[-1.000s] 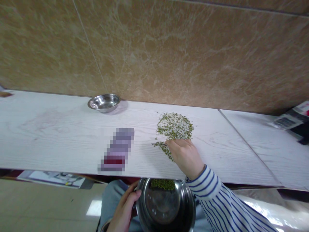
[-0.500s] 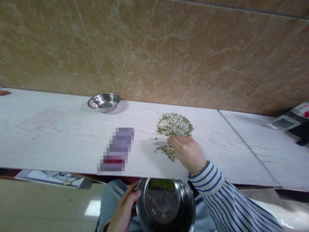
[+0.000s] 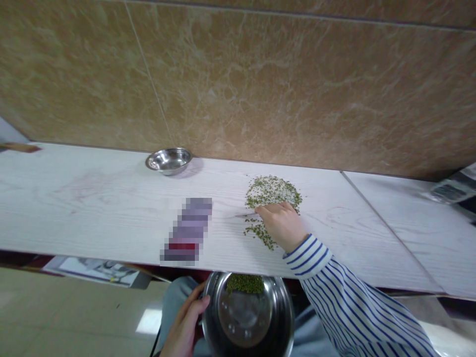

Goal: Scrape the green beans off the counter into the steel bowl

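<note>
My left hand (image 3: 188, 317) grips the left rim of a large steel bowl (image 3: 284, 317), which rests at my lap below the counter's front edge, tilted. Green beans (image 3: 245, 283), which look like mung beans, lie heaped at its far side. My right hand (image 3: 280, 223) is closed on a thin, pale, flat strip (image 3: 245, 215) held low over the counter; its exact kind is unclear. Around that hand lie scattered green beans mixed with small white grains (image 3: 273, 189), with a smaller patch of beans (image 3: 260, 232) nearer me.
A small steel bowl (image 3: 169, 161) stands by the wall at the back left. Left of the beans lies a blurred-out purple-grey rectangle (image 3: 189, 225). A plastic packet (image 3: 451, 191) is at the right end of the white counter (image 3: 92, 208). An open drawer or box (image 3: 100, 272) shows below.
The view has shifted slightly. My right hand with the pale strip has moved a little up and left against the beans, covering the pile's near edge. My left hand still holds the large bowl.
</note>
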`<state>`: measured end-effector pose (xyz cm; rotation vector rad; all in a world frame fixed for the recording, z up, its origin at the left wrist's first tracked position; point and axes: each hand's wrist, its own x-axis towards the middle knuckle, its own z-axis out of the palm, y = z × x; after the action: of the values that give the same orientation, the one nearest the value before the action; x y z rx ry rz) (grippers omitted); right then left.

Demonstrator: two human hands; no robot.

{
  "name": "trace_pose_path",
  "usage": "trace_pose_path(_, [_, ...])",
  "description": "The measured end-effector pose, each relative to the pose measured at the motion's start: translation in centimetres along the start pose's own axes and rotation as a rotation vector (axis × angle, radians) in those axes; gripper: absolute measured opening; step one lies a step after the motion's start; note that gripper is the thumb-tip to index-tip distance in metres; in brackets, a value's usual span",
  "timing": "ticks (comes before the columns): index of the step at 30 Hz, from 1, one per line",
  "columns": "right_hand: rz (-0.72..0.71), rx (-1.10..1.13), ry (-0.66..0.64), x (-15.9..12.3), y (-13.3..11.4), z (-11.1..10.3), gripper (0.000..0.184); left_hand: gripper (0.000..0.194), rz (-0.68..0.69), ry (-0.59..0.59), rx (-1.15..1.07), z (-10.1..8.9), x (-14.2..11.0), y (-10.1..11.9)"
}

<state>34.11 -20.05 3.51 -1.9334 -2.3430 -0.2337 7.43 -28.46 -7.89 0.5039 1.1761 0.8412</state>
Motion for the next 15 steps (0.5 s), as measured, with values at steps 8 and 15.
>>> trace_pose_path(8, [-0.058,-0.013,0.059,-2.7,1.1,-0.2,0.023,0.04,0.001,-0.011,-0.053,0.2,-0.1,0.0])
trace_pose_path(15, [-0.048,-0.013,0.143,-4.7,2.4,-0.7,0.024,0.04,0.009,-0.034,-0.065,0.9,-0.3,0.1])
